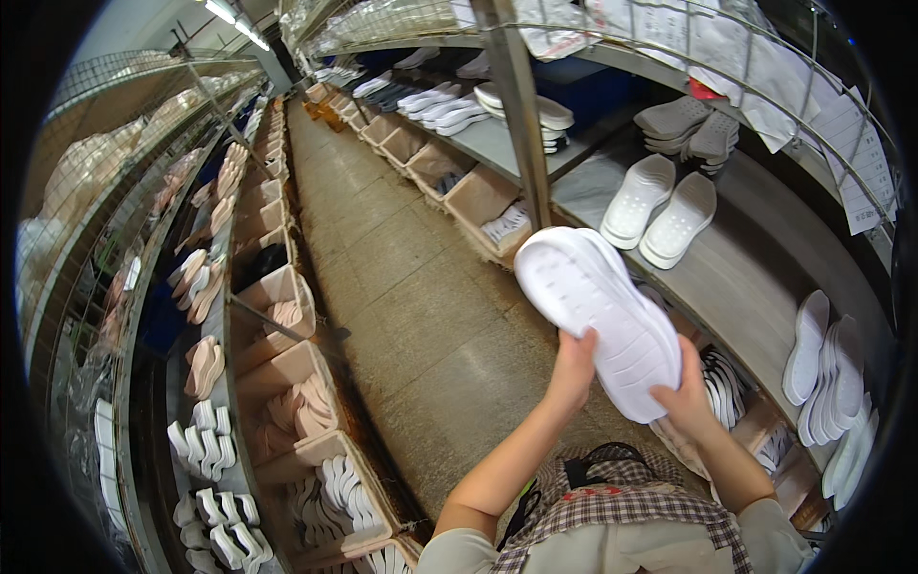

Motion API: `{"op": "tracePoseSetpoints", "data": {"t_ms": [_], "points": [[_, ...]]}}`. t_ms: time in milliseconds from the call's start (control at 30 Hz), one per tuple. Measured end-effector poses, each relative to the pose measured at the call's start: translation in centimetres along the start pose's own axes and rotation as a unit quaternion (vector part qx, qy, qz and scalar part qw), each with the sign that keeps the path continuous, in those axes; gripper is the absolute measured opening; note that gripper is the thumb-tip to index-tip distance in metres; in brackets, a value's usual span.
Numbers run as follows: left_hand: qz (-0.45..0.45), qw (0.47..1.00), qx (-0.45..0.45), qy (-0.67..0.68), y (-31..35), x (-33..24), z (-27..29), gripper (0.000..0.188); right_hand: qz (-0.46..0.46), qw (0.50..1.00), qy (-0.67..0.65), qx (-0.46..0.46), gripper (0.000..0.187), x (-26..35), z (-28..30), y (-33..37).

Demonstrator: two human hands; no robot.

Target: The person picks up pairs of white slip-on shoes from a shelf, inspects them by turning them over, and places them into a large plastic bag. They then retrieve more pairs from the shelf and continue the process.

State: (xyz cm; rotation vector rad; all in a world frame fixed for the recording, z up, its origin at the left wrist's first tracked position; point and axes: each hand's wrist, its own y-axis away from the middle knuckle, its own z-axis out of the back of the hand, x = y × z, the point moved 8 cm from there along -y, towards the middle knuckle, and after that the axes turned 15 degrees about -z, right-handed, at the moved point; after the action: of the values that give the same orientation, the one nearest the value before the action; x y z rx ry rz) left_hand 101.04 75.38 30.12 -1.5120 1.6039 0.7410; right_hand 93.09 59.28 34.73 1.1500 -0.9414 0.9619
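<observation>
White shoe soles (598, 320), at least two laid together, are held up in front of me over the aisle, close to the right-hand shelf. My left hand (572, 368) grips their left edge, with the thumb on the top face. My right hand (684, 392) clasps the lower right end, thumb also on top; its other fingers are hidden beneath. Small round holes dot the upper part of the top sole, and curved lines cross its lower part. Just beyond it, a pair of white soles (639, 201) stands on the grey shelf (755, 253).
More soles (830, 368) stand at the right shelf's near end, and grey stacks (688, 129) behind. Bins of soles (478, 206) line both sides of the tiled aisle (382, 249). On the left rack (229, 411) sit white and pink soles. A metal post (516, 105) rises beside the right shelf.
</observation>
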Motion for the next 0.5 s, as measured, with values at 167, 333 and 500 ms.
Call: {"op": "tracePoseSetpoints", "data": {"t_ms": [167, 333, 500], "points": [[-0.085, 0.981, -0.084, 0.152, 1.1, -2.9, 6.3, 0.074, 0.116, 0.974, 0.15, 0.122, 0.077, 2.5, -8.7, 3.0], [-0.06, 0.958, 0.005, 0.279, 2.3, -4.7, 7.1, 0.037, 0.125, 0.943, -0.075, 0.298, 0.072, 5.0, -13.1, 2.5], [-0.015, 0.959, 0.025, 0.283, 4.1, -5.6, 6.6, 0.037, 0.033, 0.941, -0.115, 0.316, 0.071, 4.8, -14.2, 2.8]]}}
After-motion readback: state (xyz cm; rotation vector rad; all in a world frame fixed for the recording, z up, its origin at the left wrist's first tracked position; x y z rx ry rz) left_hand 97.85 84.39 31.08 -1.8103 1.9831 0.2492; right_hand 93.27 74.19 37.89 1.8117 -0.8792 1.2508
